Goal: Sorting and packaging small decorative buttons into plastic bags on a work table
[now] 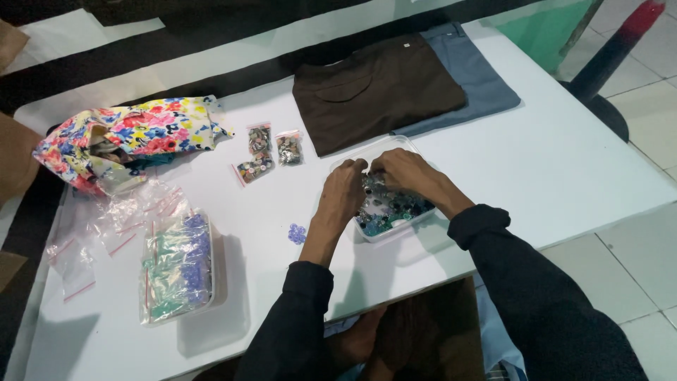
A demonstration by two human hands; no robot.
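Both hands are in the clear tray (416, 217) of mixed buttons (395, 208) at frame centre: left hand (344, 189) and right hand (403, 171) curled over the pile, fingertips pinched together, though what they pinch is hidden. Small purple buttons (297, 233) lie just left; brown trousers (377, 92) upper centre

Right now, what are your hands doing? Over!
Left hand and right hand both in the button tray, picking. Grip hidden. Loose blue buttons beside the tray. Nothing blocking.
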